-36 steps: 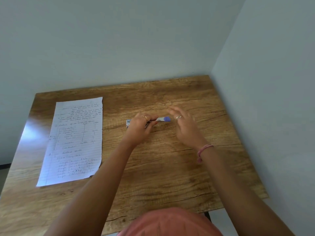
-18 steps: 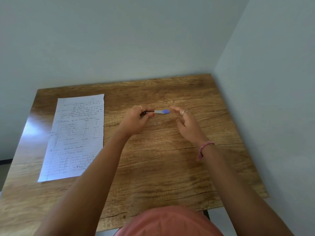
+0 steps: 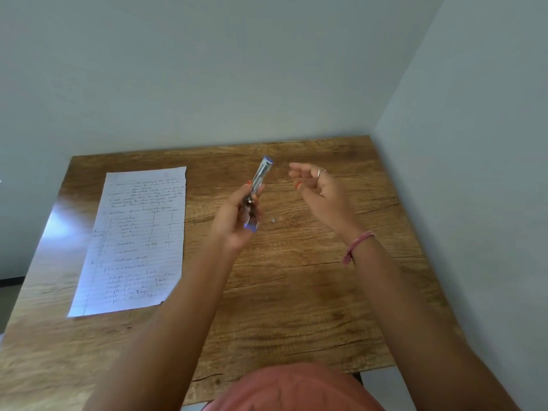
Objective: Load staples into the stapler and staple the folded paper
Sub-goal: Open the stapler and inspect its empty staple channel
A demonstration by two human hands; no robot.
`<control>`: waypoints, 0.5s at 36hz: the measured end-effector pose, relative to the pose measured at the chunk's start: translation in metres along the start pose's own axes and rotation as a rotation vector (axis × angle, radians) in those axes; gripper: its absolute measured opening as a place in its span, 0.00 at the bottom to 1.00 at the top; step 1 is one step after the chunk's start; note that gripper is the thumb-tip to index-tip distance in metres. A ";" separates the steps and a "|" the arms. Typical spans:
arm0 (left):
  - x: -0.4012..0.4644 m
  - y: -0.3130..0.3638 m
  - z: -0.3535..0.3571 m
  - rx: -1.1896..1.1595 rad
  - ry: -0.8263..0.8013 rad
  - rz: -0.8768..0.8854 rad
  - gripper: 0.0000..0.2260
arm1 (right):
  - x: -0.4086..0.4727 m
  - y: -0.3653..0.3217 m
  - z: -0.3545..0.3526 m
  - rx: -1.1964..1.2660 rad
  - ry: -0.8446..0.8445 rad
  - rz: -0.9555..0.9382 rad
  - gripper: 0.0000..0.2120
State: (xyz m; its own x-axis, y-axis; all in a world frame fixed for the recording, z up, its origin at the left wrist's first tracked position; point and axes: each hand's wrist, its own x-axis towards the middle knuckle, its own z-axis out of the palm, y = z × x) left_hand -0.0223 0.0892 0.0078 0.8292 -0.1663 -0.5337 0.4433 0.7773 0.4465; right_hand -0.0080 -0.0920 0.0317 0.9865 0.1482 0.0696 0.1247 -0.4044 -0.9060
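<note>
Two hands are up over the wooden table, with my forearms crossing its near edge and a broad stretch of bare wood under them. My left hand has its fingers curled round the stapler, gripping it at the lower half so that it stands tilted, its purple-tipped end pointing up and away toward my right hand. The stapler looks swung open along its length, metal showing inside, though I cannot tell whether any staples sit in its channel. My right hand hangs apart from the stapler, to its right, fingers loosely curled and holding nothing that I can make out; a pink band circles that wrist. Between the two hands, lying on the wood, is a small pale scrap, too small to name. Well to the left of my left hand the handwritten sheet of paper lies flat and unfolded, near the table's left edge. Beyond both hands the table runs to its far edge against the wall, and its right edge meets the side wall.
</note>
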 end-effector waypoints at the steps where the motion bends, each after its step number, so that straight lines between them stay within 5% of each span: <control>1: -0.002 -0.005 0.001 -0.011 -0.012 -0.022 0.10 | 0.000 -0.001 0.001 0.001 -0.010 -0.002 0.16; 10: -0.014 -0.025 0.006 -0.156 -0.075 -0.113 0.09 | -0.005 -0.008 0.013 0.047 -0.003 -0.013 0.15; 18: -0.024 -0.031 0.005 -0.168 -0.159 -0.110 0.08 | -0.007 -0.015 0.015 0.423 0.121 0.038 0.08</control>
State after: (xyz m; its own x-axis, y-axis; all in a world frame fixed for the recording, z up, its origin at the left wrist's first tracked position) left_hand -0.0540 0.0664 0.0100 0.8281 -0.3384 -0.4470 0.4819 0.8370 0.2592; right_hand -0.0186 -0.0731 0.0385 0.9980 0.0236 0.0584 0.0584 0.0008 -0.9983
